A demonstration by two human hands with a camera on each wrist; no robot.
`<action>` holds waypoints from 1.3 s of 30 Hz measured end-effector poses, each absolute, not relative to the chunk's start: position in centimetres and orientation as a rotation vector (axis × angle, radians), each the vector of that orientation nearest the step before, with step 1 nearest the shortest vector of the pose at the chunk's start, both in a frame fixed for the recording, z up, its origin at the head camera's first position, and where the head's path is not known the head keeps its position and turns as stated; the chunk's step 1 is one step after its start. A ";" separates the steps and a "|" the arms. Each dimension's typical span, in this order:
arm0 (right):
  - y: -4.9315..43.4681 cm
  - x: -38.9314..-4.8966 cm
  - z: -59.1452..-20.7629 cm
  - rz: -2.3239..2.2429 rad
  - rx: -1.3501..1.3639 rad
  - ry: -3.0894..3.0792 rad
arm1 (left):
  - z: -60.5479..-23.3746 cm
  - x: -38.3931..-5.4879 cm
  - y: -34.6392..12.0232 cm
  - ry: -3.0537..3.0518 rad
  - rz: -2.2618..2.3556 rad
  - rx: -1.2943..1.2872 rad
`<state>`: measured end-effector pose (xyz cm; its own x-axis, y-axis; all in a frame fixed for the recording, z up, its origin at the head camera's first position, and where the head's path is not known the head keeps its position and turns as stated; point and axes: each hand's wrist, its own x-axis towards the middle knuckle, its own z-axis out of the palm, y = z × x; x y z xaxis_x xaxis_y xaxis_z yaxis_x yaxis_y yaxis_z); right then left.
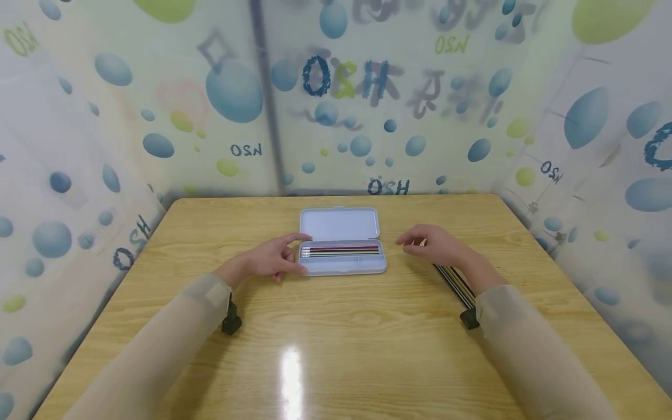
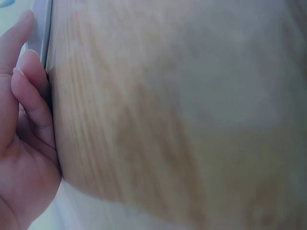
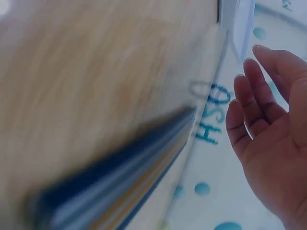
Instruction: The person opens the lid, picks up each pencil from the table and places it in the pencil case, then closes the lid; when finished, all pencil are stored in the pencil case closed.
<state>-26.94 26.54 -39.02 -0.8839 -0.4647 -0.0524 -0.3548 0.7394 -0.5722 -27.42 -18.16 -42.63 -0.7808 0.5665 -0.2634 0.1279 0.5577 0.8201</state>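
Observation:
A pale pencil case (image 1: 343,269) lies on the table with its lid (image 1: 339,224) folded back. Several pencils (image 1: 341,251) in dark, red and yellowish tones lie side by side in its rear compartment. My left hand (image 1: 270,258) grips the case's left end, thumb by the front corner and index finger by the hinge side, the other fingers curled in. To the right of the case, my right hand (image 1: 436,244) hovers with loosely bent fingers and nothing in them. Beneath the right wrist lies a bundle of more pencils (image 3: 129,177), partly hidden by that arm in the head view.
The wooden table (image 1: 362,344) reaches back to a patterned curtain (image 1: 336,151), which also hangs along both sides. A dark wrist camera (image 1: 231,319) sits under the left sleeve, another (image 1: 469,318) under the right. Light glares on the front of the tabletop.

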 end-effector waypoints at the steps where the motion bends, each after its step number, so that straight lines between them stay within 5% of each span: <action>1: 27.1 -26.8 -39.1 -0.849 -0.649 2.751 | -42.7 -27.4 -18.2 2.285 1.146 0.560; 24: 37.1 -25.5 -39.5 -0.898 -0.413 2.656 | -42.8 -27.6 -18.2 2.301 1.134 0.548; 39: 39.2 -26.2 -41.1 -0.899 -0.371 2.511 | -42.8 -27.5 -18.0 2.303 1.138 0.535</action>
